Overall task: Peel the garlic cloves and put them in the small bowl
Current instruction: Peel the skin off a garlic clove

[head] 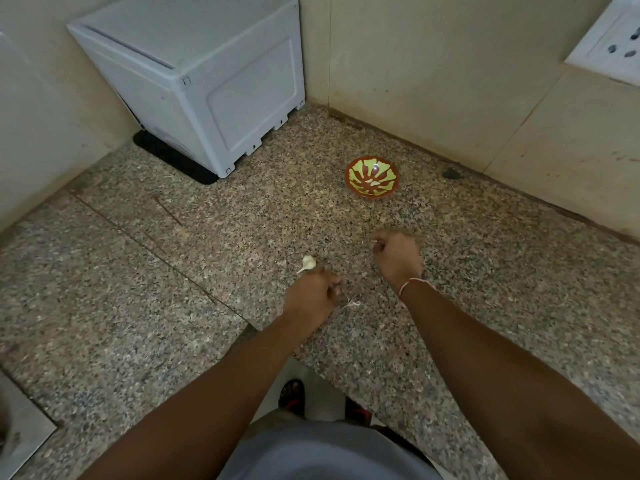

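— Where do the hands sit?

— Both are over the speckled granite desk (173,271). The left hand (310,299) is curled into a loose fist, knuckles up; its fingers (332,285) are folded under, and I cannot tell whether they pinch anything. A thin whitish wisp of garlic skin (352,303) lies on the desk just beside that hand.

— And the right hand?

— The right hand (398,256) is further forward, also curled. A tiny pale bit shows at the tips of its fingers (377,244), so it seems to pinch something small — whether clove or peel is too small to tell. A red-and-white thread (410,284) circles that wrist.

— Where is the garlic?

— One unpeeled garlic clove (307,263), white with a tapering tail, lies on the desk just ahead of the left hand, very near the knuckles. Touching or not, I cannot say.

— The bowl?

— The small bowl (372,178), red with a green leaf pattern, stands upright well beyond the right hand, near the back wall. A few pale slivers lie inside it.

— Anything else?

— A white plastic appliance (207,81) stands in the far left corner, and a wall socket (613,43) is at upper right. Feet in sandals (294,396) show below the desk edge.
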